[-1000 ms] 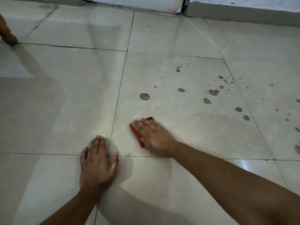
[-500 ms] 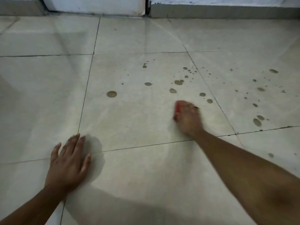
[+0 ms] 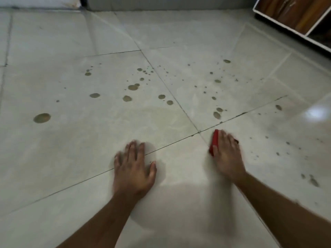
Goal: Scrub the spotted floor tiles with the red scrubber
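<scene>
The pale glossy floor tiles carry several brown-green spots, from a big one at the left to small specks at the right. My right hand grips the red scrubber, pressing it on the floor just below the crossing of the tile joints; only the scrubber's left edge shows under the fingers. My left hand lies flat on the floor with its fingers spread, a hand's width to the left of the scrubber.
A wooden cabinet with white edging stands at the top right. A wall skirting runs along the far edge, with a door foot at the top left. A light glare lies on the right tile.
The view has swung right and the cabinet has come into sight. My right hand has slid the scrubber right, past the tile joint. My left hand has shifted right and sits closer to it.
</scene>
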